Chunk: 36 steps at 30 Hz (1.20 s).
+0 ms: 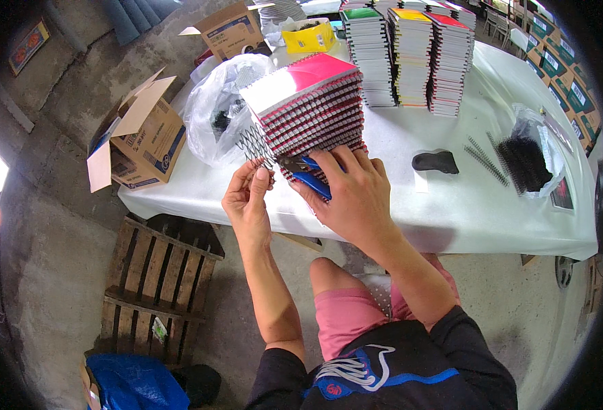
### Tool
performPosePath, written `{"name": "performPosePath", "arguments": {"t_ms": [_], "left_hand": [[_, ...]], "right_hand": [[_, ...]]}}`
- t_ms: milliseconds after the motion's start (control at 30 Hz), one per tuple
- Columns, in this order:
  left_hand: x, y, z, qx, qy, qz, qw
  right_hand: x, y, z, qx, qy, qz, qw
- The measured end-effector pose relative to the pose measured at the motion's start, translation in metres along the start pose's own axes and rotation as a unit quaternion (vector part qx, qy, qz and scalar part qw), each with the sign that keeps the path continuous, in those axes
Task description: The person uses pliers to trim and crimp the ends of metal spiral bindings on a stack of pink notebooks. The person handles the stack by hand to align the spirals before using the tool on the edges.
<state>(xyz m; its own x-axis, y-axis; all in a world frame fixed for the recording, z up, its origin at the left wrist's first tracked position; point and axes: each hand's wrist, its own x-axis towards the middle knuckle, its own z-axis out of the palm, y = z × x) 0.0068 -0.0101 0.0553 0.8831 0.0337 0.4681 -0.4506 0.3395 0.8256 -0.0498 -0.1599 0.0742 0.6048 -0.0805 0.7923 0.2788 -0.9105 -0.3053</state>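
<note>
A tall stack of spiral notebooks (315, 113) with red-and-white covers stands near the table's front edge. Loose ends of black spiral coils (252, 145) stick out from its left side. My left hand (250, 195) pinches a coil end by the stack's lower left corner. My right hand (353, 188) is closed around blue-handled pliers (312, 183), whose jaws point left at that same corner, close to my left fingertips. Whether the jaws touch the wire cannot be made out.
Taller notebook stacks (411, 61) stand behind. On the left are a clear plastic bag (223, 102) and open cardboard boxes (148, 137). At right lie a dark curved object (435, 162), loose coils (486, 160) and a bag of black coils (530, 164). A wooden pallet (158, 287) leans below.
</note>
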Motion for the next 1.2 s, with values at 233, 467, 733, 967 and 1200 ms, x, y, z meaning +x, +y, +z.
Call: {"name": "performPosePath", "arguments": {"t_ms": [233, 467, 733, 967, 1200], "left_hand": [[0.001, -0.003, 0.000, -0.030, -0.003, 0.002, 1.000], [0.000, -0.004, 0.002, -0.034, 0.008, 0.006, 0.999], [-0.003, -0.003, 0.009, -0.113, 0.028, -0.028, 0.993], [-0.001, -0.047, -0.046, -0.524, 0.065, -0.239, 0.815], [0.009, -0.044, -0.042, -0.648, 0.039, -0.312, 0.693]], "right_hand": [[0.001, 0.000, -0.001, 0.045, -0.017, 0.022, 0.999], [-0.001, 0.006, 0.008, 0.073, -0.092, 0.060, 0.991], [0.001, 0.007, -0.001, 0.025, -0.079, 0.039, 0.996], [-0.011, 0.029, -0.025, 0.077, -0.028, 0.025, 0.996], [-0.056, 0.096, -0.051, -0.022, -0.040, 0.098, 0.994]]}}
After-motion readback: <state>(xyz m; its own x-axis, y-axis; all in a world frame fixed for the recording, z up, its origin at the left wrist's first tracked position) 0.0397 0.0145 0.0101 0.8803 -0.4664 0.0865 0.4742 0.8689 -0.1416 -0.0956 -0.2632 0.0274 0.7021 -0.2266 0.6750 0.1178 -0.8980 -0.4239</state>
